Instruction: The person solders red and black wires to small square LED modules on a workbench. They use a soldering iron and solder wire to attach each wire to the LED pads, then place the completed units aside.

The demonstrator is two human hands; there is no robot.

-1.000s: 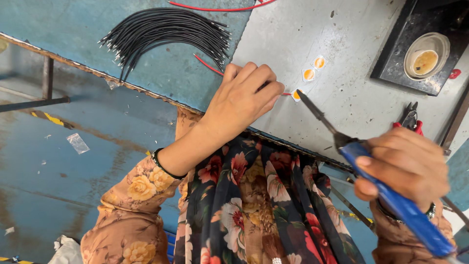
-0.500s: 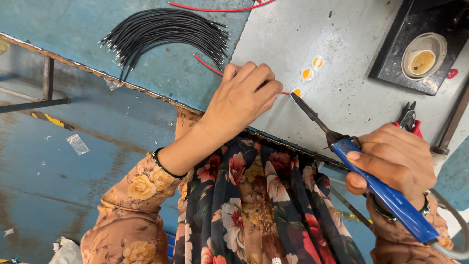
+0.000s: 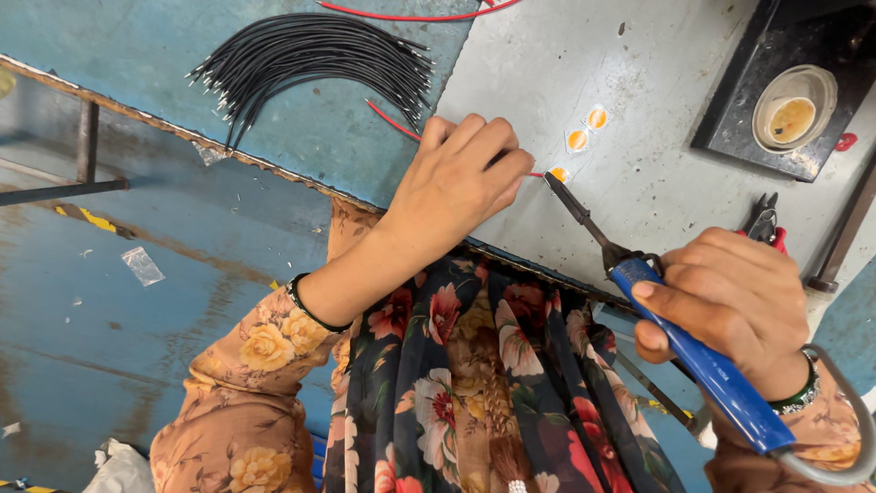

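The grip of the left hand is pinched shut on a thin, bendy red wire near the front edge of the table, and the right hand squeezes the blue handle of a hot, stiff soldering iron.

Glossy blue plastic, dull grey metal
Soldering iron handle shines within the fingers; matt scuffed metal sheet lies beyond the fingertips

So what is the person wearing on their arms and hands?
Both arms have tan sleeves printed with yellow and orange flowers. The left hand has a thin dark bangle at the wrist. The right hand has a dark green bangle. No gloves, bare fingers.
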